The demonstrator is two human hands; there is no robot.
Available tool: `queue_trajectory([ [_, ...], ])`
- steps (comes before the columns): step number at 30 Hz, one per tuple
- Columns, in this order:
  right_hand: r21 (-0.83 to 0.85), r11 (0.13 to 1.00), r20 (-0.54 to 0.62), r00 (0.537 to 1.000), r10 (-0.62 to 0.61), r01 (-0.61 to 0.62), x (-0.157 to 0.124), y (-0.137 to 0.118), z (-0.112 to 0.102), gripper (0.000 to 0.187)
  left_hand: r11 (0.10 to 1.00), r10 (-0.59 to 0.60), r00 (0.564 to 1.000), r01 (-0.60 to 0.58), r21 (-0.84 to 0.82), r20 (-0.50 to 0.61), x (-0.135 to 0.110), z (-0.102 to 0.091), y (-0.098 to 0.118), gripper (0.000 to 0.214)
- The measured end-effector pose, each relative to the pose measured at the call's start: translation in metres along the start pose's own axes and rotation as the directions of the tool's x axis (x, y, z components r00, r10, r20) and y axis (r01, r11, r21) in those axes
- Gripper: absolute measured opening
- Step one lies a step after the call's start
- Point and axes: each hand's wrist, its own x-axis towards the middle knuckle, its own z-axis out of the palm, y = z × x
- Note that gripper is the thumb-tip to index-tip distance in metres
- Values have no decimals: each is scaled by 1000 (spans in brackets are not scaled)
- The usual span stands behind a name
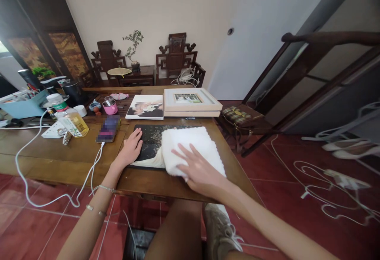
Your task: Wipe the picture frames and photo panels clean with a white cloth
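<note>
A flat dark picture panel (150, 143) with a pale, whitish figure along its lower part lies near the table's front edge. My left hand (132, 147) rests on its left edge, fingers stretched out and holding nothing. Spread over the right part of the panel is a folded white towel (204, 145) with a scalloped edge. On top of the towel my right hand (197, 168) lies flat, its fingers apart. The panel's right side is hidden under the towel.
Behind the panel lie a picture canvas (145, 111) and stacked frames (192, 111). Leftward are a phone (108, 129) on a white cable, a bottle (75, 121), a pink mug (110, 107) and a power strip (53, 130). A wooden chair (255, 117) stands right, near floor cables (326, 188).
</note>
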Motion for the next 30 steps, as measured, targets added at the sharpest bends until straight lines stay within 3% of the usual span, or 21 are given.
queue_trajectory([
  [3, 41, 994, -20, 995, -96, 96, -21, -17, 3, 34, 1000, 16, 1000, -16, 1, -12, 0, 1, 0, 46],
  [6, 51, 994, -25, 995, -95, 96, -18, -10, 2, 34, 1000, 25, 1000, -25, 0, -11, 0, 0, -1, 46],
  [13, -2, 994, -27, 994, 108, -108, 55, 54, -3, 37, 1000, 21, 1000, -21, -5, 14, -1, -2, -3, 47],
  [16, 19, 987, -32, 986, 161, -160, 75, 66, -4, 31, 1000, 23, 1000, -23, -12, 1, 0, -2, -5, 47],
  [19, 55, 992, -8, 993, 116, -115, 67, 47, -6, 32, 1000, 18, 1000, -18, -15, -18, 1, 0, -7, 47],
  [24, 167, 984, 76, 994, -84, 70, 13, -25, -9, 38, 1000, 7, 1000, -7, -11, -15, 1, 0, -4, 47],
  [26, 207, 970, 100, 983, -155, 132, -3, -42, -12, 38, 1000, 3, 1000, -3, -12, -7, 1, 0, -3, 48],
  [28, 221, 964, 99, 980, -173, 148, -7, -41, -14, 37, 1000, -5, 1000, 5, -11, 0, 0, -1, -2, 48],
  [30, 203, 973, 84, 988, -132, 112, 1, -24, -14, 38, 1000, -4, 1000, 4, -8, 7, 0, -2, -1, 48],
])
